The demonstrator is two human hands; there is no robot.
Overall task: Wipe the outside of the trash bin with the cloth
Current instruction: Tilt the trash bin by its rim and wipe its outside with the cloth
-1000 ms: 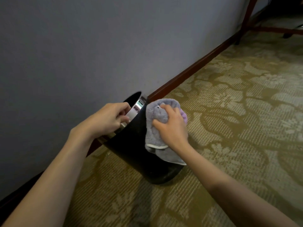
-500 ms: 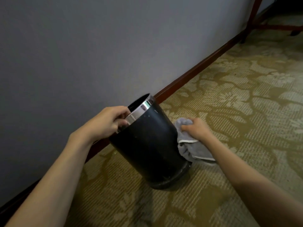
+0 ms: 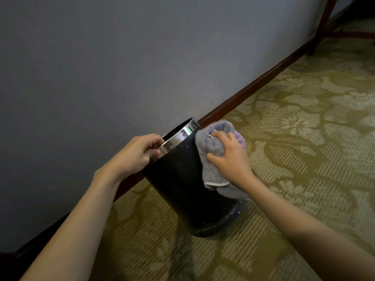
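Note:
A black trash bin (image 3: 182, 189) with a shiny metal rim stands on the carpet, tilted toward the wall. My left hand (image 3: 136, 155) grips the rim at its near left side, fingers curled over the edge. A grey cloth (image 3: 213, 147) with a purple patch lies against the bin's upper right side. My right hand (image 3: 229, 159) presses the cloth onto the bin wall, fingers curled into the fabric. The cloth's lower end hangs down along the bin's side.
A grey wall (image 3: 121, 57) with a dark wooden skirting board (image 3: 253, 86) runs just behind the bin. Patterned olive carpet (image 3: 304, 138) covers the floor to the right and front. Dark wooden furniture legs (image 3: 322, 23) stand far back at the upper right.
My right hand has brought the cloth up from low beside the bin's base to its upper right side near the rim. The left hand keeps its hold on the rim.

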